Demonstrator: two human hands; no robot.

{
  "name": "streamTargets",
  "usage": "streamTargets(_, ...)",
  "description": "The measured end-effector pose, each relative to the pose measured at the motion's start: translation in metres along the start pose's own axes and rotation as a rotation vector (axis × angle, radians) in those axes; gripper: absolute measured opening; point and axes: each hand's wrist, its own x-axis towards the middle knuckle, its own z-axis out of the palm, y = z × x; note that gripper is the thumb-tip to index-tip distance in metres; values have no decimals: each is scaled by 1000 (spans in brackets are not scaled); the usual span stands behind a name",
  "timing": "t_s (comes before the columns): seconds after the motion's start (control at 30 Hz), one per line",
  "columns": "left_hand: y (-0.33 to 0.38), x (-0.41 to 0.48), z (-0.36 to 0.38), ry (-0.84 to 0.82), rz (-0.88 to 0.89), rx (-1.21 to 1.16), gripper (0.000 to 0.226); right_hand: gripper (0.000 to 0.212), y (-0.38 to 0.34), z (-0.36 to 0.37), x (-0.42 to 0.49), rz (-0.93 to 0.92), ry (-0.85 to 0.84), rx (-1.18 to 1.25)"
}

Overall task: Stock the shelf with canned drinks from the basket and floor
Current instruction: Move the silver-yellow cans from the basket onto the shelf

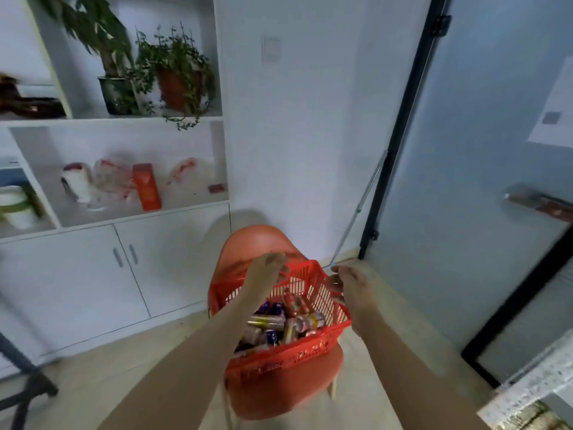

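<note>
**Two hands over the basket of cans**

The big white shelf (139, 214) stands on my left. It has plants up top and some blurry red and white things on the lower board. I think the drinks should go there, so it helps that it is close. It is too blurry to tell if any can is on it yet. The glass door (465, 181) is on my right.

Right in front of me is an orange chair (257, 240). The red basket (279, 364) sits on its seat. I guess it is up there so I don't have to bend so low.

The cans (288, 321) lie in a heap inside the basket, on their sides and all mixed up.

My left hand (268, 270) hangs over the far edge of the basket. Its fingers (280, 266) point down and are loosely bent, and I see nothing in them. My right hand (350, 285) is just beside the right edge. Its fingers (336, 279) are bent inward, and there is something pale grey by them. It is too blurry to tell if they hold anything.

With one hand at each side, I think I am about to pick cans out or take hold of the basket.
</note>
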Motion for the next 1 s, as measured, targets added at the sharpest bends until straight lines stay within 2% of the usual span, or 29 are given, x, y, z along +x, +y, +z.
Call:
streamTargets(0.23,-66,49,-22,121,-172,46,24,23,39,31,78,93,-100,-76)
streamTargets(0.47,-125,131,17,189,-353,53,28,26,90,27,188,238,-180,-181)
streamTargets(0.63,-176,182,60,177,-543,54,31,27,138,9,252,394,-179,-220)
streamTargets(0.77,-218,208,95,96,-706,69,35,29,176,-1,294,483,-185,-281)
streamTargets(0.9,-261,224,118,69,-819,105,47,29,218,-3,316,603,-206,-296)
streamTargets(1.0,-289,234,132,40,-894,71,29,27,248,-4,327,676,-222,-283)
